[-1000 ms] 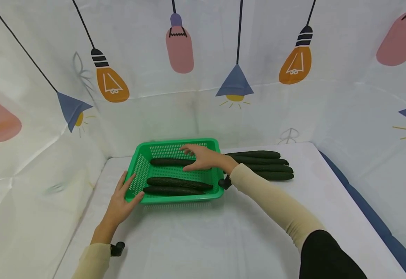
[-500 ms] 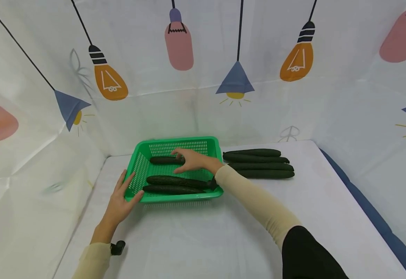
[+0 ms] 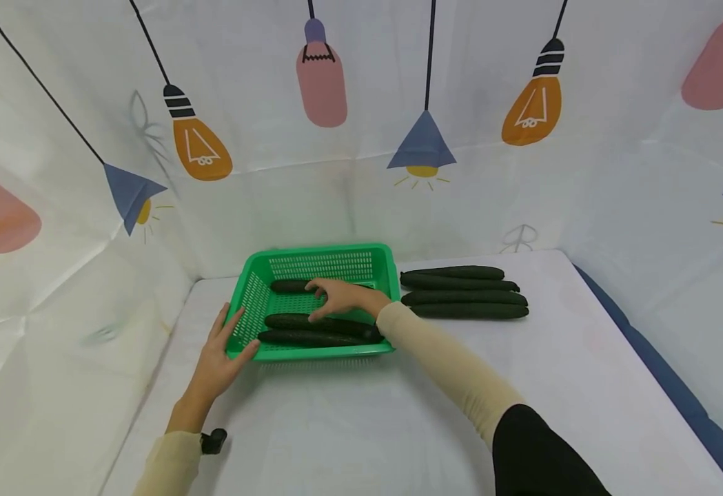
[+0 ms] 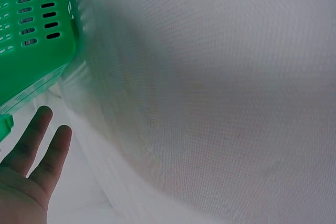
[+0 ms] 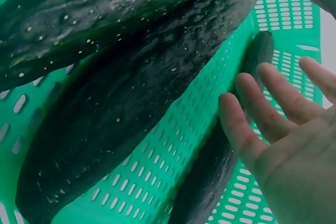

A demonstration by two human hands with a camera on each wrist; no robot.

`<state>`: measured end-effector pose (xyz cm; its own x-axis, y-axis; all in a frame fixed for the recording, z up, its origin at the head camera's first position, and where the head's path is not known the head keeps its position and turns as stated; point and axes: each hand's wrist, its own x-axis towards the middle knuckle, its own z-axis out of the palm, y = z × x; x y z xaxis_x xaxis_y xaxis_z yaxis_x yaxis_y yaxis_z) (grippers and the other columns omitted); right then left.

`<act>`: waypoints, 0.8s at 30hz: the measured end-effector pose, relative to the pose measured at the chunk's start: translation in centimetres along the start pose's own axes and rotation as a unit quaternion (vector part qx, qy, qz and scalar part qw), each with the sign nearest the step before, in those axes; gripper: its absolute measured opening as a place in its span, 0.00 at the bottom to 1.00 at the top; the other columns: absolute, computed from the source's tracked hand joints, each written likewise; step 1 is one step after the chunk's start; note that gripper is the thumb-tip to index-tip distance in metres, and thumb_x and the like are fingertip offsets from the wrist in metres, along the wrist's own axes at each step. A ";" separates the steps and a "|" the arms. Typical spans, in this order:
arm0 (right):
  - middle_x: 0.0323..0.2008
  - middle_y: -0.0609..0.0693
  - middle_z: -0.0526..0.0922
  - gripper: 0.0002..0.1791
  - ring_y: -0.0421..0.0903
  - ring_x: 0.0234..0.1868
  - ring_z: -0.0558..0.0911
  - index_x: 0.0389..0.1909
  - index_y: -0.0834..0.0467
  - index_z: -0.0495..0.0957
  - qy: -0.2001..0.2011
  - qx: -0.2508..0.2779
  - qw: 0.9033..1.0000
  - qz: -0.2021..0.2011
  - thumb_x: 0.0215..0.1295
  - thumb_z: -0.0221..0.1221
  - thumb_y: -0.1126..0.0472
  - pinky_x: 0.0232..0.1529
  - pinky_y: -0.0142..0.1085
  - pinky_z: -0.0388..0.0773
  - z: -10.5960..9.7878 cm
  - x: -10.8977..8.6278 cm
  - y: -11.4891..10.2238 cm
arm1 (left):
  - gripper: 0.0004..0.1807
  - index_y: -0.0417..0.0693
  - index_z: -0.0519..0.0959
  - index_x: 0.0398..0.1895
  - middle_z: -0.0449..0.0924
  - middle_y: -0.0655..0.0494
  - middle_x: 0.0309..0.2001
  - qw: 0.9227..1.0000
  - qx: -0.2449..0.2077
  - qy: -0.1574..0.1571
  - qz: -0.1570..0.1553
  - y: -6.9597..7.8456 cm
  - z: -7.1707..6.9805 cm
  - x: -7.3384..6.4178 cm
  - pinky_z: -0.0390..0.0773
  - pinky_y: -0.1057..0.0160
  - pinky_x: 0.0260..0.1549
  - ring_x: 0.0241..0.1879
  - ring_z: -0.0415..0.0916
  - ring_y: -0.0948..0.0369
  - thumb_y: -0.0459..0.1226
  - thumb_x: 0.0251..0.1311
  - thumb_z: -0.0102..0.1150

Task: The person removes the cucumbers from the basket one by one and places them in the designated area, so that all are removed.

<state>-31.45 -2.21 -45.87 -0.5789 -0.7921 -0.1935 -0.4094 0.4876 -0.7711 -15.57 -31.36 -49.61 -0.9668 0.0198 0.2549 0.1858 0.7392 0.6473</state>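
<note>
A green plastic basket (image 3: 324, 355) with slotted sides stands at the back of the table. Inside lie three dark green cucumbers: a far one (image 3: 289, 286), a middle one (image 3: 287, 322) and a front one (image 3: 311, 338). My right hand (image 3: 345, 297) reaches into the basket from the right, fingers loosely bent, nothing held. In the right wrist view its fingertips overlap the far cucumber (image 5: 202, 177). At the basket's front left corner is my left hand (image 3: 218, 355), fingers spread straight along the outside and thumb by the front rim.
Several more cucumbers (image 3: 466, 296) lie side by side on the white tablecloth (image 3: 349, 427), right of the basket. A white curtain (image 3: 349, 200) printed with lamps hangs behind and around the table. A blue strip (image 3: 659, 358) runs along its right edge.
My right hand has moved left and slightly nearer, deeper into the basket, between the far and middle cucumbers. The left hand keeps its place at the corner.
</note>
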 end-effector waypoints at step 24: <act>0.67 0.56 0.75 0.45 0.51 0.67 0.76 0.78 0.54 0.59 -0.063 -0.027 0.996 0.061 0.67 0.66 0.42 0.64 0.45 0.77 0.7 0.3 0.8 | 0.42 0.51 0.61 0.81 0.42 0.46 0.84 1.000 -0.003 0.009 0.006 0.1 0.2 0.1 0.59 0.21 0.62 0.79 0.46 0.34 0.45 0.65 0.67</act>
<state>-31.45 -2.32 -46.96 -0.5348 -0.7641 -0.3608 -0.3810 0.5992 -0.7042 -15.65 -31.12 -49.68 -0.9613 0.0173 0.2751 0.1989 0.7344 0.6489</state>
